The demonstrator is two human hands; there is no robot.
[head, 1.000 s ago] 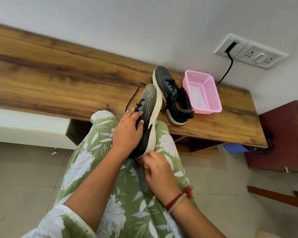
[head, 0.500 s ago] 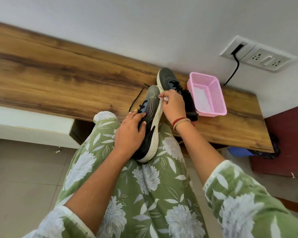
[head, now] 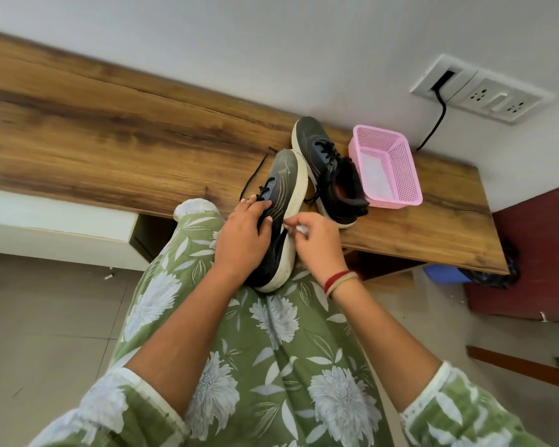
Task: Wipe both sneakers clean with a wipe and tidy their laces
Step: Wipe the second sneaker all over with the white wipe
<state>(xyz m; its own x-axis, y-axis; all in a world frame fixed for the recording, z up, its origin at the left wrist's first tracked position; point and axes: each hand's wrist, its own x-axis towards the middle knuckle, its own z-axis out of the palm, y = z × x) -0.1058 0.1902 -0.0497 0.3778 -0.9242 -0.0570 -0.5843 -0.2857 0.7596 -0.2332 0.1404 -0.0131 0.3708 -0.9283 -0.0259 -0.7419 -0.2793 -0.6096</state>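
My left hand (head: 242, 240) grips the near sneaker (head: 283, 188) over its laces, holding it on its side on my lap, toe toward the counter (head: 110, 150). My right hand (head: 317, 243) pinches a small white wipe (head: 301, 228) in curled fingers against its pale sole. The 2nd sneaker (head: 329, 169) stands on the counter, just beside a pink basket (head: 400, 175).

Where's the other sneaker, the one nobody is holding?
In the head view the second sneaker sits on the wooden shelf, right of centre, between the held sneaker in the left hand and the pink basket.
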